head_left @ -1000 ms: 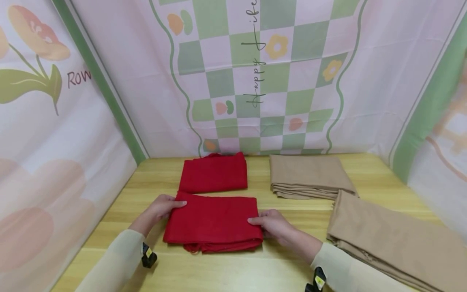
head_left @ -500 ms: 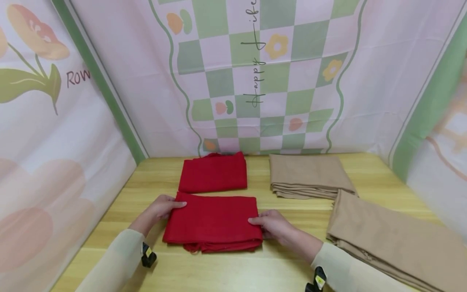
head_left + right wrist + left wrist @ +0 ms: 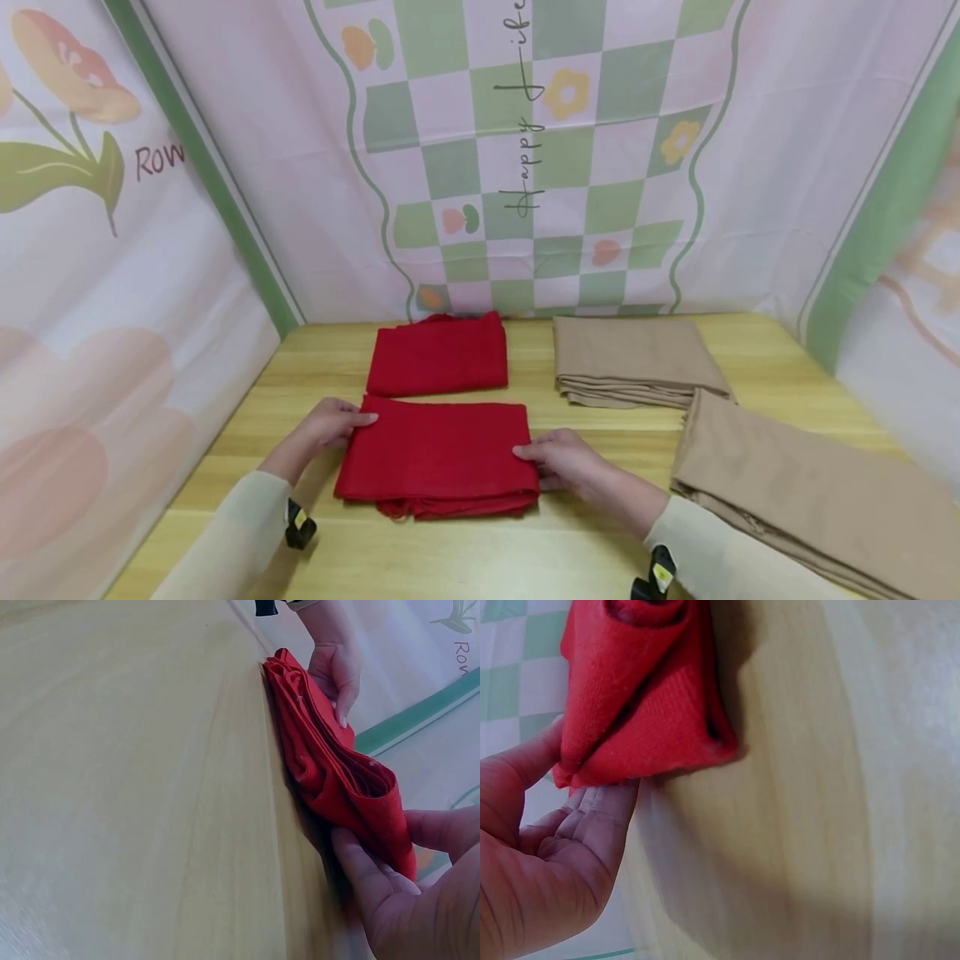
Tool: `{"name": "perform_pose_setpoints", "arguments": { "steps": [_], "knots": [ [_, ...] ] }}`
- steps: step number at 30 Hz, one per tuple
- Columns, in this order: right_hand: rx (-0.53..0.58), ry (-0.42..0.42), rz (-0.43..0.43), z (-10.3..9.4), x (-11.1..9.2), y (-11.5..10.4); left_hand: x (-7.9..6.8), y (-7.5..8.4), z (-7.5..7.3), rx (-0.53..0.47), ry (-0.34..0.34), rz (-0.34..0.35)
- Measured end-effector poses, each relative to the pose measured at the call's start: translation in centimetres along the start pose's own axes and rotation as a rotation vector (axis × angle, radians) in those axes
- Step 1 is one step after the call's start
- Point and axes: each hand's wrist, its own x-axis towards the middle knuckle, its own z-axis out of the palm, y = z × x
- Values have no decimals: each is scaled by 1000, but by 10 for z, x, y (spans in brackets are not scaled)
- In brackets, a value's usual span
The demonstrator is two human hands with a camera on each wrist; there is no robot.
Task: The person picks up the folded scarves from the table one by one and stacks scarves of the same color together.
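A folded red cloth point(image 3: 442, 454) lies on the table in front of me, its loose layers showing along the near edge. My left hand point(image 3: 328, 423) holds its left end, thumb on top and fingers low at the side. In the left wrist view the left fingers point(image 3: 604, 817) reach to the underside of the cloth point(image 3: 656, 712). At the opposite end my right hand point(image 3: 570, 462) has its thumb on the top face. The right wrist view shows the right fingers point(image 3: 364, 870) against the lower layers of the cloth point(image 3: 352, 780).
Just behind lies another folded red cloth point(image 3: 442, 358). To the right are two folded beige cloths, one at the back point(image 3: 637, 354) and a larger one point(image 3: 810, 492) under the right sleeve's side. Printed fabric walls point(image 3: 480, 167) enclose the wooden table point(image 3: 465, 558).
Both hands have drawn outward very slightly, the left thumb sliding toward the cloth's edge. The red cloth itself stays in place.
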Motion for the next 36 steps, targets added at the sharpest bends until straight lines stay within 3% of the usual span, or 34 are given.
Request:
{"name": "perform_pose_setpoints", "arguments": {
  "steps": [13,26,36],
  "knots": [
    [-35,-27,-3,-9,-3,-9,-5,5,-6,27,27,35],
    [-111,-34,-27,-19,-7,-15,-9,7,-9,-63,0,67],
    [-163,-9,-94,-28,-4,-26,-7,10,-14,20,27,72]
  ]
}}
